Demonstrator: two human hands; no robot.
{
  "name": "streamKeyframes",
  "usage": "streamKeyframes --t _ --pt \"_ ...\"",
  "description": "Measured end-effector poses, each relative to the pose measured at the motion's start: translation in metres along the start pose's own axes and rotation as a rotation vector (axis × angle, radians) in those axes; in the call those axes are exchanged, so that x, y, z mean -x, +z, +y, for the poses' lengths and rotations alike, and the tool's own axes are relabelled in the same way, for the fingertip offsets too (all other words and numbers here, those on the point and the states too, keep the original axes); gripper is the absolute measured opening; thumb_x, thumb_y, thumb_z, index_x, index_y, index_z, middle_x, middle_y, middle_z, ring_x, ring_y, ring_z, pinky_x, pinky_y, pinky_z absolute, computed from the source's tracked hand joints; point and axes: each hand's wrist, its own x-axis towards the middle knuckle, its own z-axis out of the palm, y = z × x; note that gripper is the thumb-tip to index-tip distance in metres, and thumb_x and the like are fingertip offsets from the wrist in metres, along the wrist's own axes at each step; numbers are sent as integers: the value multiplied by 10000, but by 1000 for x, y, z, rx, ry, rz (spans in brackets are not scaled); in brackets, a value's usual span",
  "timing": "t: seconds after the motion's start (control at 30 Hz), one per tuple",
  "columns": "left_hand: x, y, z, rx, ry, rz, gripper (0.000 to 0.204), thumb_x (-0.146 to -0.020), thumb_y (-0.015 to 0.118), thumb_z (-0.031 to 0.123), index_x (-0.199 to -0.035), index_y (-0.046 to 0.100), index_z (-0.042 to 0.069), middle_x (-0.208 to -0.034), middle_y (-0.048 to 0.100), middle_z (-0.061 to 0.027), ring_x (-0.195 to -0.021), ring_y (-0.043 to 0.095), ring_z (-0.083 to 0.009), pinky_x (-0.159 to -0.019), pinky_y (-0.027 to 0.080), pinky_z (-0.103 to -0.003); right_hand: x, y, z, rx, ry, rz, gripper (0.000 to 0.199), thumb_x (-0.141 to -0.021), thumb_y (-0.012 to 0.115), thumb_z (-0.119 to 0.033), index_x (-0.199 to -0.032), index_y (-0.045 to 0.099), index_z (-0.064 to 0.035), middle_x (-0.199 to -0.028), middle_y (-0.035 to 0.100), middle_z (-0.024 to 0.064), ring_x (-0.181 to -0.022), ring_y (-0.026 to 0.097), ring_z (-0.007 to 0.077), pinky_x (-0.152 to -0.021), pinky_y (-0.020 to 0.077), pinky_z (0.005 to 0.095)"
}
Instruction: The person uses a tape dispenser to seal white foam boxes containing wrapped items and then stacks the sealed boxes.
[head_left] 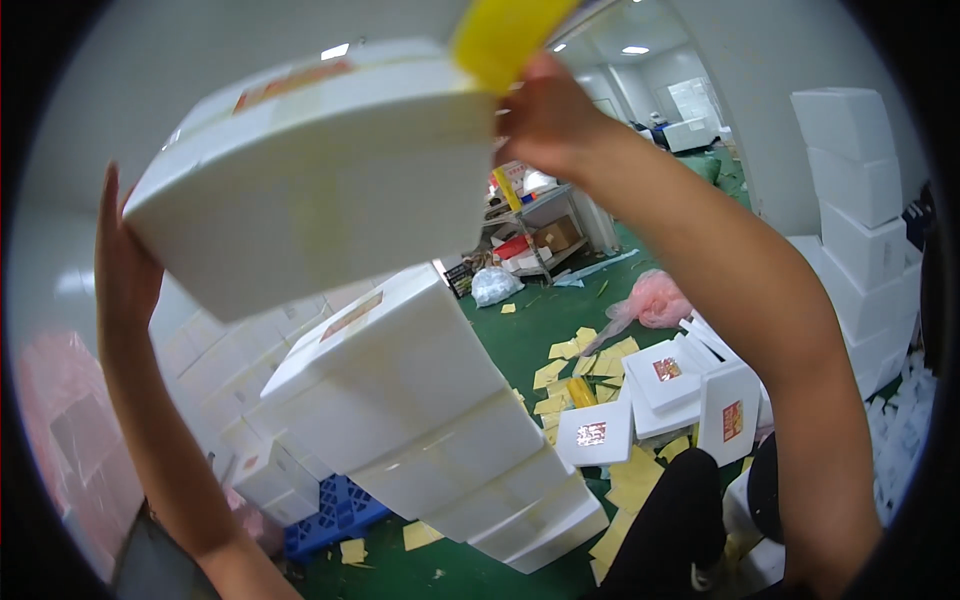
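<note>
Both hands up: left hand [125,265] flat, fingers spread on the 9 o'clock end of the raised white foam box [320,180], right hand [550,115] gripping its 3 o'clock end, above the foam box stack [430,430].

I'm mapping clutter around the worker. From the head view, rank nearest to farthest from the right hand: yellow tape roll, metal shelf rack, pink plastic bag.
1. Yellow tape roll: touching the right hand, just above it.
2. Metal shelf rack: below the hand, mid-room.
3. Pink plastic bag: on the green floor, lower right.
</note>
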Motion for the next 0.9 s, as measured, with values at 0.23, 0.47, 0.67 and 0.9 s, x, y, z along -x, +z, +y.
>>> streamKeyframes --t 0.23,0.47,0.67,0.9 --pt "87 -77 -192 -179 -34 182 660 -966 536 325 -1490 236 59 -1401 430 -84 -1258 429 -200 -1058 332 -363 -53 24 99 217 16 19 613 -853 590 -477 -1320 442 -108 -1302 488 95 -1109 500 268 -932 395 539" --pt "146 -65 -267 -64 -103 510 588 -944 548 483 -1318 410 51 -1041 552 -27 -931 540 -119 -778 470 -269 12 17 165 282 -120 -224 269 -938 498 -81 -1203 532 -49 -1093 615 77 -1011 577 182 -930 438 305" --pt "148 -56 -248 -553 -50 663 747 -942 479 568 -1350 370 -48 -1213 554 -199 -1048 565 -242 -931 419 -325 4 5 197 710 -214 -306 269 -964 510 -146 -1231 509 -111 -1136 595 25 -1059 578 134 -926 473 348" --pt "137 -75 -351 -1252 251 635 521 -998 439 315 -1365 371 -49 -1323 422 -295 -1199 489 -365 -1054 353 -421 -2 -32 250 198 -315 -29 250 -911 512 -251 -1002 639 -56 -876 658 102 -887 633 243 -789 493 364"
